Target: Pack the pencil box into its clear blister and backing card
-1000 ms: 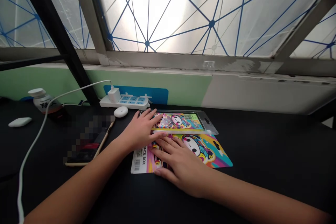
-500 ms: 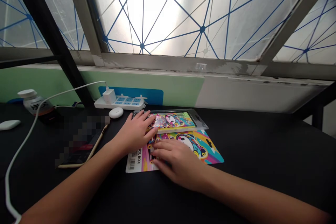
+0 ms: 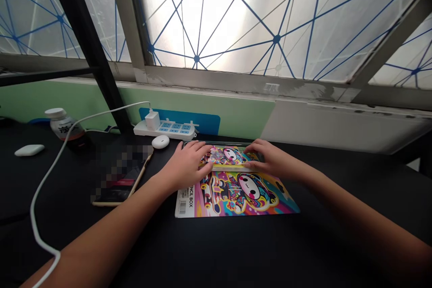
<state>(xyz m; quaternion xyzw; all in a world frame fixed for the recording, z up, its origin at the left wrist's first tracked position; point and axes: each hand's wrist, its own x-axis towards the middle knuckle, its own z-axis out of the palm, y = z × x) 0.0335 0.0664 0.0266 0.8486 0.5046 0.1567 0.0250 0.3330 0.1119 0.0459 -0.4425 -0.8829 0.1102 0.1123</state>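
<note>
A colourful cartoon pencil box [image 3: 229,156] with a clear plastic cover around it lies across the far part of a printed cardboard sheet [image 3: 249,193], which reads "PENCIL BOX" at its left end. My left hand [image 3: 189,162] is on the box's left end, fingers over the top and thumb along the near edge. At the right end, my right hand [image 3: 266,157] grips it too, fingertips on the far side and thumb near the front edge. Both hands hide the box's ends.
Behind stand a white power strip [image 3: 165,129] with a plugged charger [image 3: 152,120] and a round white case [image 3: 160,142]. To the left are a bottle [image 3: 64,128], a blurred flat item with a wooden stick [image 3: 140,175], and a white cable [image 3: 37,198] crossing my left forearm.
My right hand has left the cardboard sheet and moved up and right to the pencil box's right end. My left hand stays on the box. The view has shifted slightly left.
</note>
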